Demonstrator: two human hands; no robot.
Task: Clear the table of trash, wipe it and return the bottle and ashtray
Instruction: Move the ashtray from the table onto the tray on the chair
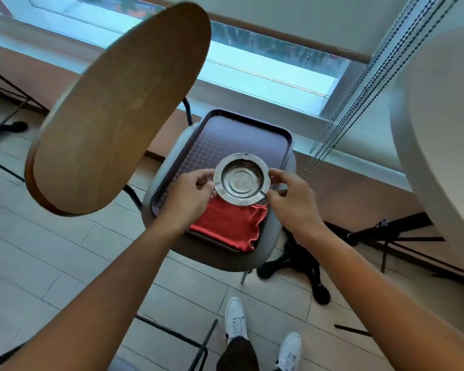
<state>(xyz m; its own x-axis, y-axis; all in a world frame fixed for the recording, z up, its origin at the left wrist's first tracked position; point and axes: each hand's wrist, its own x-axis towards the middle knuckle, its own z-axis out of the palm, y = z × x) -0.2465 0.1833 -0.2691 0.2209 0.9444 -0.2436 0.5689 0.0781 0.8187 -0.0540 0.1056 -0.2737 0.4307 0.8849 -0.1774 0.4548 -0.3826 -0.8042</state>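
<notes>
The step in hand looks to be the return of the ashtray (241, 179); the round wooden bench (121, 108) to the left shows a bare top, so the clearing and wiping appear done, though that is a judgement from how things lie; no bottle can be seen. The metal ashtray sits between both hands above or on the dark tray (241, 132), which rests on a grey chair seat (271, 236); whether the ashtray is already lifted off the tray cannot be told; its near edge overlaps a red cloth (231, 228) folded on the tray's near end. The left hand (190, 194) pinches the ashtray's left rim, thumb on top and fingers curled under; the right hand (289, 196) pinches the right rim in the same fashion, its fingertips touching the edge; both forearms reach forward and slightly inward from the bottom corners of the view, wrists roughly level, so the dish is held flat. The next move would call for raising the ashtray clear of the tray's lip, keeping it level, and swinging it left and up to the bench, whose top stands higher than the chair seat; the two-handed hold should make that steady, though one hand may need to let go for the reach. The person's white shoes (236, 319) stand on the tiled floor (38, 250) just behind the chair.
</notes>
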